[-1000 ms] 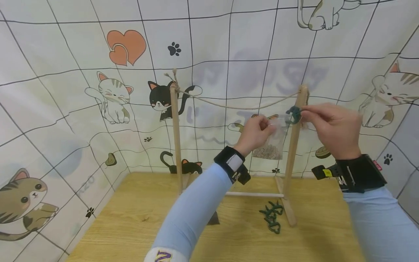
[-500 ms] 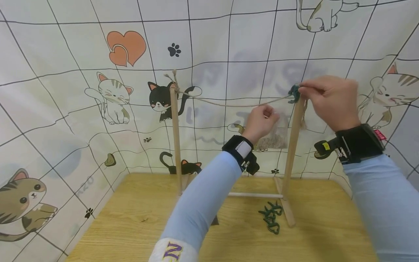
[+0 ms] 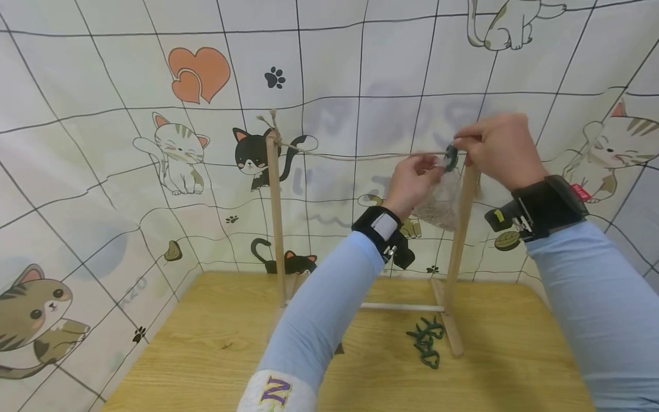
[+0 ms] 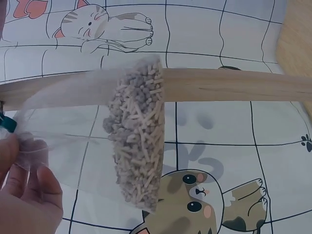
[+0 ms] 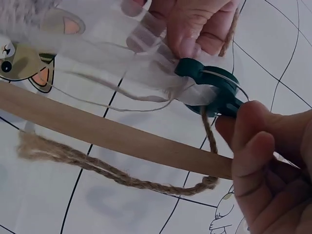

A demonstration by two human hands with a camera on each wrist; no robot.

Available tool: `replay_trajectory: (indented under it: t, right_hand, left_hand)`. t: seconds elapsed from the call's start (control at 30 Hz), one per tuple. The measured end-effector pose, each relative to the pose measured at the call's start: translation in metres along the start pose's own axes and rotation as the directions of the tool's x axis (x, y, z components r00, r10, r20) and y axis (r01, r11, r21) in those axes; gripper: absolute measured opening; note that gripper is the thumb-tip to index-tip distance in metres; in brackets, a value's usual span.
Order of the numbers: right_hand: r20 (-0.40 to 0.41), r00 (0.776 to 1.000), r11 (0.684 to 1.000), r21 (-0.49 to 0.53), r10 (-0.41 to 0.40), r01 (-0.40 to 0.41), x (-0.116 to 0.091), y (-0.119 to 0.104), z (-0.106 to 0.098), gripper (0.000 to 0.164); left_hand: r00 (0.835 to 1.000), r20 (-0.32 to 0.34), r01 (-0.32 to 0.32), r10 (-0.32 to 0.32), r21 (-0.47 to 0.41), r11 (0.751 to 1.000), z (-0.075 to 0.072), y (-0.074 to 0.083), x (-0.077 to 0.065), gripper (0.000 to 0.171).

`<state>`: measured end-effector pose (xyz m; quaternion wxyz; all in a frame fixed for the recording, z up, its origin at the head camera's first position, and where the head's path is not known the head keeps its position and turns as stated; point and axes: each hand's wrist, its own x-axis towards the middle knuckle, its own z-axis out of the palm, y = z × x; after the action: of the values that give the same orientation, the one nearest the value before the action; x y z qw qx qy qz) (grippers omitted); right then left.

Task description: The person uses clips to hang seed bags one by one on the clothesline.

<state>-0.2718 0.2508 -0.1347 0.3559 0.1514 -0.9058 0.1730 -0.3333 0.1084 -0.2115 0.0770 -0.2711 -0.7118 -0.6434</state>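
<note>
My right hand point(image 3: 501, 149) pinches the handles of a dark green spring clip point(image 5: 224, 85) at the right end of a twine line point(image 3: 350, 158). In the right wrist view, the clip's jaws sit around the twine and the gathered top of a clear bag point(image 4: 73, 141). Pale, short pellets point(image 4: 139, 139) fill the bag's lower part. My left hand point(image 3: 412, 183) pinches the bag's top edge beside the clip. Whether the clip has fully closed cannot be told.
The twine runs between two wooden posts point(image 3: 277, 223) joined low down by a white rod point(image 3: 401, 307). Several green clips point(image 3: 426, 343) lie on the wooden table point(image 3: 180, 349) by the right foot. A dark flat piece point(image 3: 339, 348) shows behind the left sleeve.
My right hand has raised the clip to the line, then shifted it left. My left hand has lifted the bag up and right to meet the clip. The twine now hangs straighter.
</note>
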Motion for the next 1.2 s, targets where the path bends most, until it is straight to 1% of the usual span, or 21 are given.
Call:
replay_trajectory:
  t: [0.1,0.2,0.3,0.4,0.5,0.6,0.77,0.9,1.0,1.07,1.13,1.2]
  right_hand:
    - [0.07,0.997,0.999,-0.021,0.031,-0.029,0.002,0.0,-0.002,0.021]
    - [0.148,0.989,0.999,-0.051,0.019,-0.011,0.003,0.0,-0.003,0.024]
    - [0.212,0.977,0.999,-0.041,0.011,-0.002,0.003,-0.001,-0.005,0.03]
    - [0.246,0.969,1.0,-0.009,0.018,-0.017,0.002,-0.001,-0.006,0.036]
    - [0.256,0.966,1.0,0.004,0.022,-0.023,0.0,-0.002,-0.005,0.04]
    - [0.255,0.967,1.0,0.001,0.023,-0.024,-0.002,-0.003,-0.004,0.042]
    - [0.264,0.965,1.0,-0.005,0.01,-0.009,-0.009,-0.004,-0.002,0.045]
    - [0.255,0.967,1.0,0.004,-0.022,0.021,-0.015,-0.003,-0.003,0.044]
    - [0.219,0.975,0.999,0.021,-0.044,0.041,-0.025,-0.001,-0.005,0.037]
    - [0.188,0.981,0.998,0.027,-0.054,0.05,-0.035,0.001,-0.006,0.033]
    - [0.131,0.988,0.997,0.019,-0.08,0.079,-0.047,0.003,-0.005,0.028]
    - [0.064,0.99,0.992,0.004,-0.124,0.124,-0.063,0.006,0.0,0.027]
  left_hand:
    - [1.0,-0.006,-0.01,0.01,-0.013,1.0,0.001,0.001,0.0,0.022]
    - [1.0,-0.03,-0.003,0.003,0.007,1.0,0.003,0.001,0.0,0.021]
    - [0.999,-0.049,0.007,-0.006,0.019,1.0,0.003,0.002,0.0,0.021]
    - [0.998,-0.055,0.024,-0.022,0.035,0.999,0.002,0.003,-0.001,0.021]
    - [0.999,-0.035,0.036,-0.034,0.067,0.997,0.001,0.004,-0.003,0.022]
    - [0.999,-0.006,0.043,-0.043,0.109,0.993,-0.002,0.004,-0.008,0.025]
    - [0.998,0.058,0.027,-0.037,0.161,0.987,-0.011,0.0,-0.016,0.03]
    - [0.992,0.114,0.025,-0.048,0.195,0.981,-0.025,-0.005,-0.025,0.038]
    - [0.989,0.135,0.023,-0.058,0.245,0.969,-0.039,-0.007,-0.034,0.042]
    - [0.989,0.143,0.002,-0.048,0.3,0.954,-0.049,-0.007,-0.041,0.043]
    - [0.988,0.153,-0.035,-0.022,0.357,0.934,-0.059,-0.008,-0.049,0.044]
    - [0.987,0.162,-0.086,0.018,0.423,0.902,-0.068,-0.008,-0.058,0.044]
